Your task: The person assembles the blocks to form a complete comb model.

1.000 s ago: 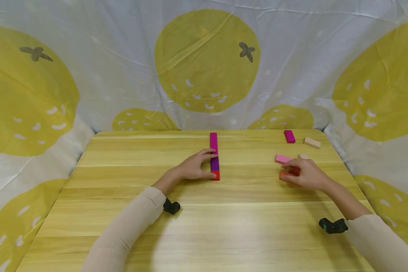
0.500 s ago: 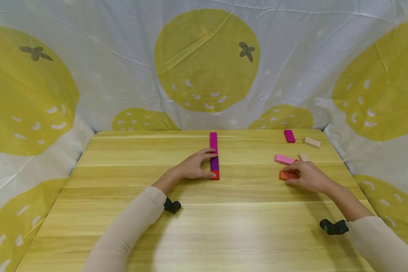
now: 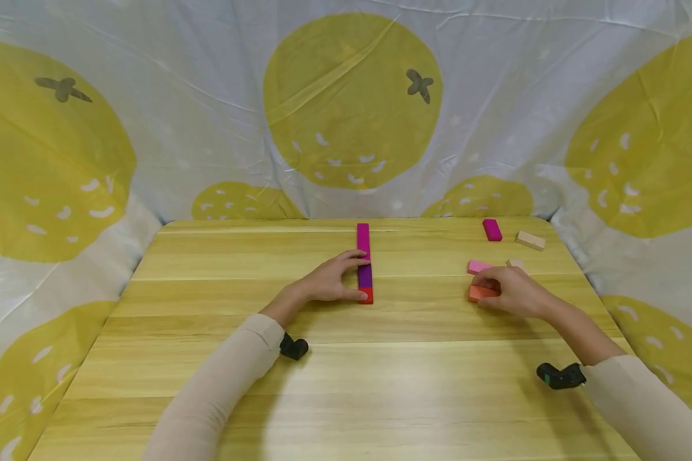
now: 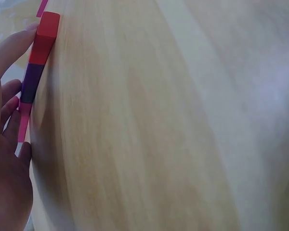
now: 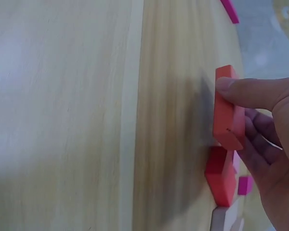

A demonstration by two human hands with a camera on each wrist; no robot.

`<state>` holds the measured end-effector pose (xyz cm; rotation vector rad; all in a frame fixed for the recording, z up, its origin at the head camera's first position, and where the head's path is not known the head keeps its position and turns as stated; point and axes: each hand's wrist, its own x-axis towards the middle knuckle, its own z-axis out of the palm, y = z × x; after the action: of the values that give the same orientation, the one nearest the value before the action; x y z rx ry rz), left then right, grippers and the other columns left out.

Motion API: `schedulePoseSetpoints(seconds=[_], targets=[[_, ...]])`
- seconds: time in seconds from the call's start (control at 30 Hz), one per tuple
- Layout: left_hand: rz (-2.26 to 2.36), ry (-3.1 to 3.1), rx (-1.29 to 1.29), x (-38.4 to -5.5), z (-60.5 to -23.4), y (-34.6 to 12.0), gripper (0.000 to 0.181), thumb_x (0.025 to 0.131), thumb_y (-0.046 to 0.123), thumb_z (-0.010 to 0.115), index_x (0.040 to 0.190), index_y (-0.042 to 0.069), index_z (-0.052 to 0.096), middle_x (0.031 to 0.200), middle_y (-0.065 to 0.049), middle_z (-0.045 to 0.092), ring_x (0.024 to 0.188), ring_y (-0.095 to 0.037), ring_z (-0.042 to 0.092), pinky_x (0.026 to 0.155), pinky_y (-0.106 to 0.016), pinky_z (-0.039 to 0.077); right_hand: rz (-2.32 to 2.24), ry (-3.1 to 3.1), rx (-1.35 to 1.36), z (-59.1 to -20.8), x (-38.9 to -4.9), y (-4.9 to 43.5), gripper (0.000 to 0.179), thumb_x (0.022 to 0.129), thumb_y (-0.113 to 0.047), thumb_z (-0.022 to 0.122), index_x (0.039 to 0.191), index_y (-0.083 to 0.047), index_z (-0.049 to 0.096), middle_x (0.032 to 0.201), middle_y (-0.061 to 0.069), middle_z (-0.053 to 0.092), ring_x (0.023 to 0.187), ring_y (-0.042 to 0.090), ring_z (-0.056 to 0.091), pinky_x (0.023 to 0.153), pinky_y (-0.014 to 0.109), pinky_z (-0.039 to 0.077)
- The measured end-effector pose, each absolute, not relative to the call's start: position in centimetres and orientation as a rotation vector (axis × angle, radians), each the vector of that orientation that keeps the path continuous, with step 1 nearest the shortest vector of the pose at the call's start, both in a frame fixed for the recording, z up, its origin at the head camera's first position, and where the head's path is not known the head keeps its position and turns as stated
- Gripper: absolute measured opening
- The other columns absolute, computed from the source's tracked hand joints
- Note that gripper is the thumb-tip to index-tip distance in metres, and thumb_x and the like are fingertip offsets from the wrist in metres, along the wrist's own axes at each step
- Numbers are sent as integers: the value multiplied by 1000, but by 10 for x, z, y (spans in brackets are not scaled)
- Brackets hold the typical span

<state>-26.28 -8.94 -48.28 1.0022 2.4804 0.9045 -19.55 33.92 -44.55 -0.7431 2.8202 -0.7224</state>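
Note:
My left hand [image 3: 329, 280] lies along the left side of a straight row of wooden blocks. The row has a magenta stretch [image 3: 363, 235] at the far end, a purple block [image 3: 365, 276] in the middle and a red block [image 3: 369, 296] nearest me. The thumb touches the red block, and the fingertips touch the row farther up. On the right, my right hand [image 3: 516, 292] pinches an orange block [image 5: 225, 113] between thumb and fingers. In the right wrist view, a second red block [image 5: 220, 175] lies just beyond it; the hand hides that one from the head camera.
Beyond the right hand lie a pink block [image 3: 478, 266], a magenta block [image 3: 493, 230] and two plain wood blocks, one farther back [image 3: 530, 241] and one partly covered [image 3: 516, 263]. Patterned cloth [image 3: 352, 102] hangs behind the wooden table [image 3: 380, 384].
My right hand has taken the orange block in its fingers and shifted it slightly left and up. The left hand stays in place against the row.

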Motion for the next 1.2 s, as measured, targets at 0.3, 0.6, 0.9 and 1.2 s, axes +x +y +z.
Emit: schedulePoseSetpoints(seconds=[0.3, 0.6, 0.9, 1.2], targets=[[917, 2482, 1005, -262, -484, -88, 85, 87, 44, 83, 156, 10, 48, 165, -5, 30, 150, -27, 30, 120, -41, 28, -826, 2786, -776, -442, -199, 310, 29, 82, -12, 89, 105, -10, 71, 91, -5, 63, 83, 16, 58, 74, 33, 52], [920, 2483, 1005, -263, -484, -88, 84, 87, 44, 83, 155, 9, 48, 165, -7, 31, 151, -28, 29, 121, -41, 26, -902, 2726, -873, -446, -195, 257, 32, 83, -20, 90, 108, -8, 74, 91, -7, 65, 82, 13, 59, 72, 31, 54], [924, 2493, 1003, -266, -486, -89, 85, 86, 44, 83, 156, 10, 48, 165, -7, 31, 151, -28, 28, 121, -41, 25, -975, 2658, -893, -456, -190, 212, 37, 84, -22, 89, 114, -6, 74, 93, -6, 67, 84, 12, 61, 74, 30, 56], [944, 2482, 1001, -263, -484, -88, 84, 87, 43, 83, 155, 9, 48, 165, -8, 31, 151, -27, 29, 121, -42, 26, -1007, 2671, -899, -468, -181, 174, 37, 84, -24, 89, 111, -4, 74, 93, -5, 69, 81, 7, 63, 72, 26, 56]])
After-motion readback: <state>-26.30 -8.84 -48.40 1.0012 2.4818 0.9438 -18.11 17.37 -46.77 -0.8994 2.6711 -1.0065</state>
